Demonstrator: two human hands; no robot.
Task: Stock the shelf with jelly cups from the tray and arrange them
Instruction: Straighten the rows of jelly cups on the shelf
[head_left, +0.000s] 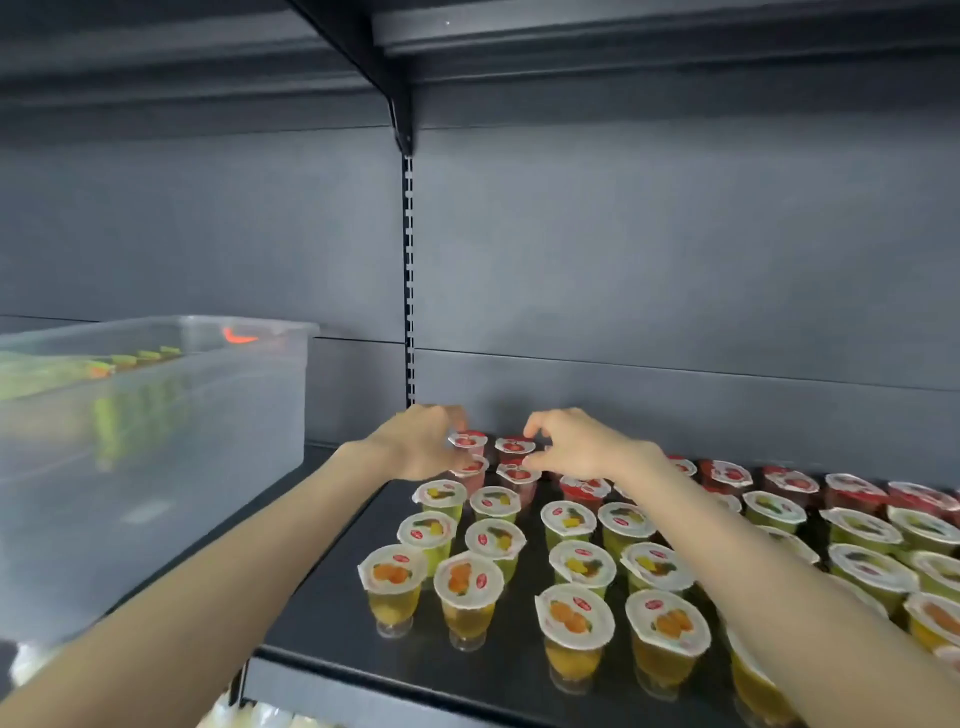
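my left hand (421, 441) mid-frame, pinching a red cup (468, 441) at the back of the dark shelf (322, 597), right hand (576, 444) curled just beside the next red cup (514, 446), honestly can't tell if it's gripping, green cups (441, 493) and orange cups (467, 577) in rows lower right, clear tray (156, 467) left of frame

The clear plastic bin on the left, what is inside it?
Through the hazy wall of the clear plastic bin, a row of green items shows near the top, blurred. What they are, and what lies lower, cannot be told.
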